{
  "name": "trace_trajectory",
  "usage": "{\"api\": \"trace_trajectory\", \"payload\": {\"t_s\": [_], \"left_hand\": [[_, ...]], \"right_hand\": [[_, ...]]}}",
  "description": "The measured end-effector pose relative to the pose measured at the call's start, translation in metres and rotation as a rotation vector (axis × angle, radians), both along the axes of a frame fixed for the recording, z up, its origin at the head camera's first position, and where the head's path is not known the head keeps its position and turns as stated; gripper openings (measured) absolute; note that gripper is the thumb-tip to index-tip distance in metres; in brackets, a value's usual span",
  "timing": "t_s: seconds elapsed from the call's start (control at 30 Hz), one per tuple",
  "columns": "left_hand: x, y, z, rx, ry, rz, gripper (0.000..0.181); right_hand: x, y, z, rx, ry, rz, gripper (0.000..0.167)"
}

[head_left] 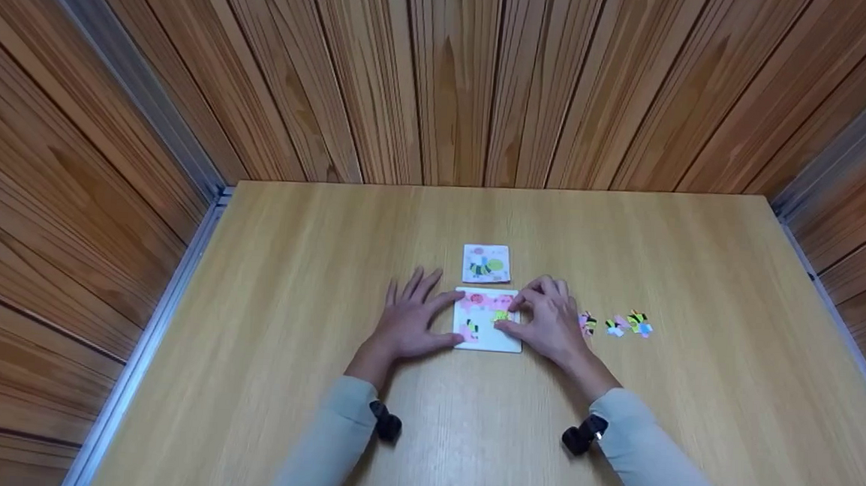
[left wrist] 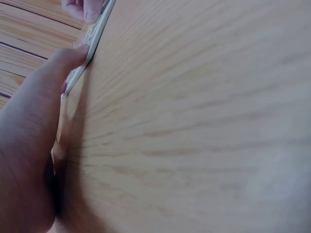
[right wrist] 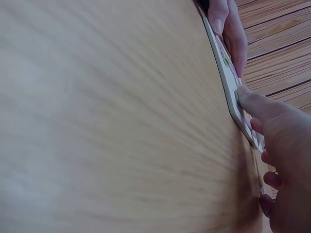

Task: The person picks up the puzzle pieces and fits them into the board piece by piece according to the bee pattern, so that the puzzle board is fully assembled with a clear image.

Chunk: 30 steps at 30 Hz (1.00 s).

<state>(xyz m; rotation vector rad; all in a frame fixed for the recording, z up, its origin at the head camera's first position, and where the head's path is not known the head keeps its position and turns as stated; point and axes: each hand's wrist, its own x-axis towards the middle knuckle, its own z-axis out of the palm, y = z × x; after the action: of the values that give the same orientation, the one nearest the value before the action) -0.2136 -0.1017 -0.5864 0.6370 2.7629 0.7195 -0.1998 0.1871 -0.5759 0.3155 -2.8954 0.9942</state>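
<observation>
A white square board [head_left: 494,343] lies flat at the middle of the table, with pink pieces [head_left: 477,300] along its top and a black, yellow and pink piece [head_left: 470,330] at lower left. The left hand [head_left: 409,326], fingers spread, rests its thumb and forefinger on the board's left edge; its thumb touches the board [left wrist: 99,34] in the left wrist view. Over the board's right side, the right hand [head_left: 552,327] pinches a yellow-green piece [head_left: 502,316] between thumb and forefinger against the surface. In the right wrist view its thumb is down on the board [right wrist: 225,77].
Just behind the board lies a square card [head_left: 486,264] with a printed bee picture. Several loose colourful pieces [head_left: 638,323] lie to the right of the right hand, one close beside it [head_left: 587,324]. Wood-panelled walls stand behind the table [head_left: 291,219] and at both sides.
</observation>
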Motion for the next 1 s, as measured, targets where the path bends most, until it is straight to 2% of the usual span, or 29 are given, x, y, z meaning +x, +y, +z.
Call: {"api": "trace_trajectory", "payload": {"t_s": [0.53,1.0], "left_hand": [[0.0009,-0.0003,0.0008,-0.003,0.003,0.0,0.084],[0.001,0.0008,0.0012,-0.009,0.004,0.007,0.084]], "right_hand": [[0.0063,-0.0042,0.0039,0.08,0.093,-0.046,0.033],[0.0089,-0.0038,0.0038,0.099,0.114,-0.05,0.036]]}}
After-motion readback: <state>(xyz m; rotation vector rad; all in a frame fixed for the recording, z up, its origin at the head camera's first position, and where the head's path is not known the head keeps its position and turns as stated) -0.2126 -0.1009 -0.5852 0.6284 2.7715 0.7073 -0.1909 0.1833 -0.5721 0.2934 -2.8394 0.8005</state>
